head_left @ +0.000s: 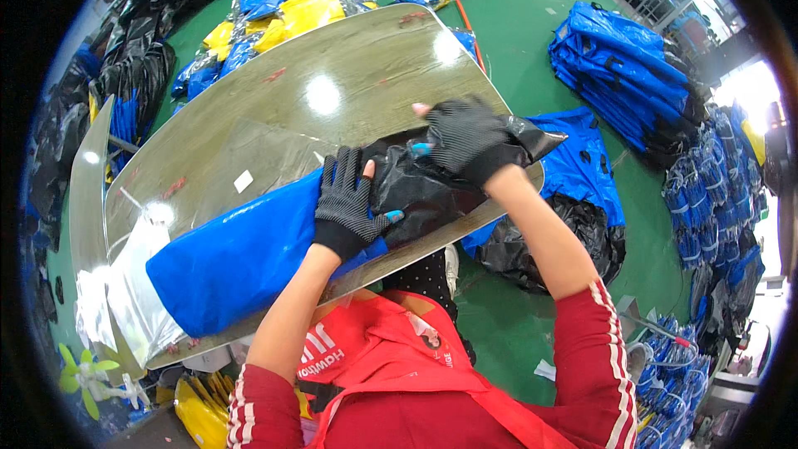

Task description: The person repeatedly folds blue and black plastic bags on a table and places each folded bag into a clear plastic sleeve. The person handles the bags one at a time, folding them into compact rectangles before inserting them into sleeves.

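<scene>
One red apron (457,366) | left hand (345,206) spread flat, one blue-black bundle (241,254) | right hand (467,140) curled, grip unclear

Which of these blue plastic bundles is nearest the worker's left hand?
The smooth, folded blue plastic bundle lying on the glossy, wood-patterned table, right at the dark-gloved left hand. The other blue bundles lie beyond the tabletop.

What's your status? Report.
Left gloved hand flat on folded glossy blue-and-black plastic; right gloved hand blurred over its black end; clear thin film alongside.
</scene>
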`<state>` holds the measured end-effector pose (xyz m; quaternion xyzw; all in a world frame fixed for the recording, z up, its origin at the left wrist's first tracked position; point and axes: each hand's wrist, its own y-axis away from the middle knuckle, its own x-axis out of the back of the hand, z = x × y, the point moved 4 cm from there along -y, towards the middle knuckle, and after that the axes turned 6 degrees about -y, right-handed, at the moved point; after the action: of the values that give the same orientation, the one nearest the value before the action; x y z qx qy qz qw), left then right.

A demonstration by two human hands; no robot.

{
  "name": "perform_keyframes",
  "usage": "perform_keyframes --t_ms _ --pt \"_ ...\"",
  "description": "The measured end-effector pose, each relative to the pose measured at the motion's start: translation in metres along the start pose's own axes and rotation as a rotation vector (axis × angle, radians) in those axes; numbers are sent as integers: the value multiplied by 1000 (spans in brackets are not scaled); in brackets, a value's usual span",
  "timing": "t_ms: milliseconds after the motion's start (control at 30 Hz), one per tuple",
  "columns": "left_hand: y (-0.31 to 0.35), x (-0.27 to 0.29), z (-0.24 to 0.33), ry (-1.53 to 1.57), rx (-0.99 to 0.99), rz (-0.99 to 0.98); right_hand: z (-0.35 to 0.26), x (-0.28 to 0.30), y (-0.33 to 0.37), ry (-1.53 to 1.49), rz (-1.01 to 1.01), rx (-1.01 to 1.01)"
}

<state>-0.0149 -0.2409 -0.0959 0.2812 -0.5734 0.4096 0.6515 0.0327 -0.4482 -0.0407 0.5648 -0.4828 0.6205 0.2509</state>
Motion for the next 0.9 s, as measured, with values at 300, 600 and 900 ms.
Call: perform_keyframes --t_ms 300,600,900 --pt "-32 -25 27 -60 -72 151 70 -27 89 -22 604 -341" --pt "-31 -45 26 -29 -88 40 -9 22 73 -1243 647 -704" --pt "51 73 -79 -127 -43 -229 -164 -13 10 -424 9 79"
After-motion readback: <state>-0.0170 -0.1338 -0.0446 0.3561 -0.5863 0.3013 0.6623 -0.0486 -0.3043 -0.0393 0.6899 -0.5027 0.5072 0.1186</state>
